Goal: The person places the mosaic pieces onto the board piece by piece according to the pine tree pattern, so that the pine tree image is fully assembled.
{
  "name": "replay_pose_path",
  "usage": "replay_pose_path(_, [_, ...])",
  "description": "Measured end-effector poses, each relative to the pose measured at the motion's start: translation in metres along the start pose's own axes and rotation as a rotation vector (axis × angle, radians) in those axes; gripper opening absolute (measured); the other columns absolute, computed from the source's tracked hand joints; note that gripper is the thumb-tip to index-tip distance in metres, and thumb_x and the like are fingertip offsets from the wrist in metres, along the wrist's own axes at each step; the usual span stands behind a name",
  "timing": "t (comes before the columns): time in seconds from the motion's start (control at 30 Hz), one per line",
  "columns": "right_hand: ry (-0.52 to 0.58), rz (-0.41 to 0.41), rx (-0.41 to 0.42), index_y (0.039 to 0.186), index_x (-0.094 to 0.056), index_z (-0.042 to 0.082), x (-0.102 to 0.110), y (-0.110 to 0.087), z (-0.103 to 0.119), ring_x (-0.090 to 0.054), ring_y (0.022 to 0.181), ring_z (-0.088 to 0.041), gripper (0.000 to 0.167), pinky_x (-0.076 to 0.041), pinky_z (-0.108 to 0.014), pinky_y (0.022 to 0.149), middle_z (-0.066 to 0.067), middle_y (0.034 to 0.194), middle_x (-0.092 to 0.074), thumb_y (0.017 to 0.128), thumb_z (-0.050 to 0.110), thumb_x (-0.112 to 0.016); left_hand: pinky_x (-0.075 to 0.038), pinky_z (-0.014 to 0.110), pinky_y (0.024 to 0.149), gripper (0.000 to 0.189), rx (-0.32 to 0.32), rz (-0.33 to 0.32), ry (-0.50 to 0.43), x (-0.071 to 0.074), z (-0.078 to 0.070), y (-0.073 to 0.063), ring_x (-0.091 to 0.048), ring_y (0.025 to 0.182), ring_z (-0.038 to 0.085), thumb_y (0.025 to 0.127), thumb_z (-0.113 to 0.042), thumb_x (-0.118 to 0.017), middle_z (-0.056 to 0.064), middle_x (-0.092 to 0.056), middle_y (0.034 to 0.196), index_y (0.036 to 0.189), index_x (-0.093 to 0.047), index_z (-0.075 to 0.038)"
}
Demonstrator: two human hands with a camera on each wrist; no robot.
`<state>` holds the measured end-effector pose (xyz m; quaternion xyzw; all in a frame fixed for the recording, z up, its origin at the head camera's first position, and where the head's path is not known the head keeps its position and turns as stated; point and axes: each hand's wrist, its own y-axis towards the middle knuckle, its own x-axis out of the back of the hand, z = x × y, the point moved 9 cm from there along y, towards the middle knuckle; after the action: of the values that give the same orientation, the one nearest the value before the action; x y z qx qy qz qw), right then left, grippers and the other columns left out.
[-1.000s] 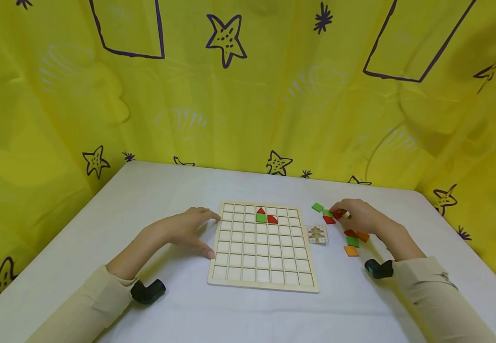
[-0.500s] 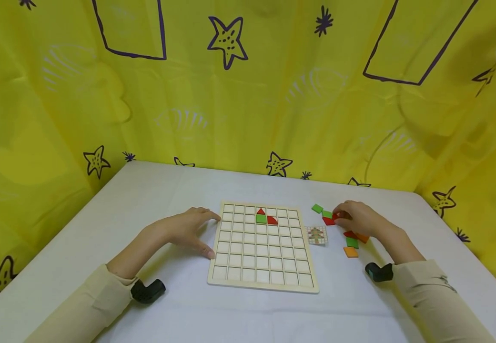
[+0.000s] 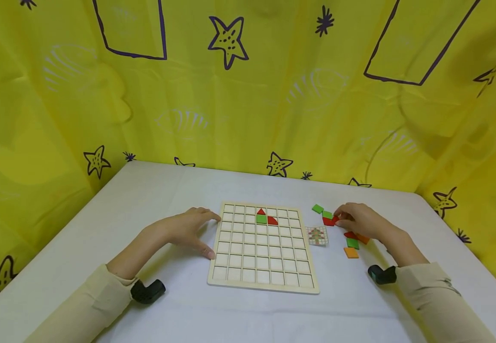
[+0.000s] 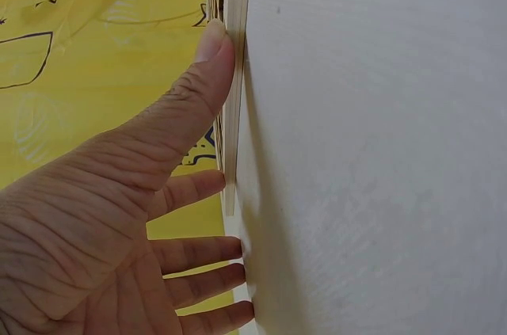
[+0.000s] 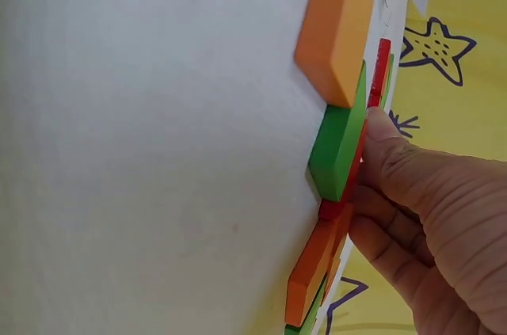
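A wooden grid board [image 3: 265, 287] lies on the table; a red triangle [image 3: 261, 211], a green square [image 3: 261, 219] and a red quarter-round tile [image 3: 272, 220] sit in its upper cells. My left hand [image 3: 185, 230] rests at the board's left edge, thumb and index fingertip on the frame, fingers fairly straight. In the left wrist view the thumb [image 4: 212, 54] lies along the board's side. My right hand [image 3: 362, 220] has curled fingers and pinches a red tile [image 3: 336, 219] between thumb and index, beside another red tile [image 3: 328, 222]. Its fingers partly hide the pinched tile.
A small pattern card [image 3: 317, 236] lies against the board's right side. Green tiles [image 3: 318, 208] lie at the back right. Nearer the right wrist are more red, green and orange tiles [image 3: 351, 253]. A yellow curtain [image 3: 248, 105] borders the table's far edge.
My right thumb and index have drawn down toward the table with the red tile, now next to the other red one. The left hand and the board have stayed put.
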<state>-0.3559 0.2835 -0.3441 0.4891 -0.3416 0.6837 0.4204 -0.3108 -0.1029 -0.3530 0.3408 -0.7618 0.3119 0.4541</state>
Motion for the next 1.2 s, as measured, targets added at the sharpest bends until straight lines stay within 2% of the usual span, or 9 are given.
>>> replay_pose_path(0.17, [-0.017, 0.009, -0.001, 0.11, -0.069, -0.001, 0.0, -0.002, 0.004, -0.055, 0.081, -0.018, 0.023, -0.054, -0.039, 0.079, -0.001, 0.09, -0.065, 0.096, 0.016, -0.072, -0.038, 0.059, 0.112, 0.089, -0.003, 0.001, 0.003, 0.0, 0.0, -0.001, -0.038, 0.143, 0.038, 0.075, -0.053, -0.088, 0.018, -0.044, 0.152, 0.146, -0.051, -0.014])
replay_pose_path(0.27, [-0.026, 0.025, -0.009, 0.106, -0.068, 0.0, 0.0, -0.002, 0.007, -0.053, 0.077, -0.018, 0.023, -0.051, -0.035, 0.074, 0.0, 0.084, -0.062, 0.096, 0.019, -0.072, -0.037, 0.06, 0.113, 0.089, 0.001, 0.0, -0.001, 0.0, 0.0, -0.001, -0.038, 0.143, 0.039, 0.075, -0.053, -0.088, 0.019, -0.044, 0.153, 0.146, -0.051, -0.013])
replay_pose_path(0.43, [-0.035, 0.036, -0.012, 0.095, -0.065, 0.006, -0.004, -0.001, 0.01, -0.049, 0.071, -0.015, 0.01, -0.044, -0.029, 0.066, 0.002, 0.076, -0.055, 0.095, 0.015, -0.07, -0.036, 0.06, 0.113, 0.089, 0.003, -0.001, -0.006, 0.0, 0.001, -0.001, -0.038, 0.143, 0.039, 0.075, -0.053, -0.088, 0.019, -0.043, 0.154, 0.147, -0.05, -0.013])
replay_pose_path(0.53, [-0.038, 0.023, 0.015, 0.093, -0.065, 0.008, -0.004, -0.002, 0.013, -0.048, 0.069, -0.013, 0.01, -0.042, -0.028, 0.064, 0.003, 0.074, -0.053, 0.094, 0.015, -0.071, -0.037, 0.059, 0.113, 0.089, 0.002, 0.001, -0.012, -0.002, 0.001, -0.002, -0.039, 0.143, 0.038, 0.076, -0.053, -0.088, 0.017, -0.044, 0.153, 0.146, -0.051, -0.014])
replay_pose_path(0.63, [-0.034, -0.002, 0.026, 0.097, -0.067, 0.007, 0.002, -0.006, 0.015, -0.049, 0.071, -0.014, 0.016, -0.045, -0.029, 0.067, 0.004, 0.077, -0.057, 0.093, 0.02, -0.075, -0.037, 0.058, 0.113, 0.088, -0.004, 0.0, -0.012, -0.002, 0.001, -0.002, -0.039, 0.142, 0.037, 0.076, -0.053, -0.088, 0.016, -0.045, 0.153, 0.146, -0.051, -0.014])
replay_pose_path(0.8, [-0.042, -0.032, 0.011, 0.102, -0.071, 0.004, 0.013, -0.017, 0.009, -0.057, 0.081, -0.017, 0.024, -0.055, -0.04, 0.078, 0.002, 0.089, -0.067, 0.088, 0.022, -0.081, -0.038, 0.058, 0.112, 0.089, -0.017, -0.01, 0.014, 0.001, 0.0, 0.0, -0.041, 0.14, 0.038, 0.076, -0.053, -0.088, 0.017, -0.045, 0.152, 0.146, -0.051, -0.013])
replay_pose_path(0.93, [-0.041, -0.015, 0.021, 0.105, -0.072, 0.002, 0.013, -0.023, 0.003, -0.062, 0.086, -0.02, 0.025, -0.057, -0.046, 0.082, -0.001, 0.095, -0.071, 0.088, 0.019, -0.08, -0.038, 0.058, 0.112, 0.089, -0.003, -0.004, 0.013, 0.002, 0.001, 0.0, -0.041, 0.14, 0.037, 0.075, -0.053, -0.088, 0.016, -0.045, 0.152, 0.146, -0.051, -0.014])
replay_pose_path(1.1, [-0.021, 0.005, 0.042, 0.107, -0.074, 0.002, 0.009, -0.023, 0.0, -0.063, 0.087, -0.021, 0.02, -0.058, -0.046, 0.083, -0.003, 0.098, -0.073, 0.089, 0.011, -0.078, -0.038, 0.058, 0.112, 0.088, 0.008, 0.002, 0.0, 0.001, 0.001, 0.0, -0.039, 0.141, 0.037, 0.075, -0.053, -0.088, 0.016, -0.045, 0.153, 0.146, -0.051, -0.016])
replay_pose_path(1.2, [-0.009, 0.019, 0.018, 0.109, -0.074, 0.002, 0.007, -0.021, -0.002, -0.063, 0.088, -0.021, 0.022, -0.059, -0.046, 0.083, -0.004, 0.1, -0.073, 0.088, 0.008, -0.078, -0.038, 0.059, 0.112, 0.088, 0.01, 0.004, -0.002, -0.001, 0.001, 0.0, -0.039, 0.142, 0.038, 0.075, -0.054, -0.088, 0.018, -0.044, 0.153, 0.145, -0.051, -0.016])
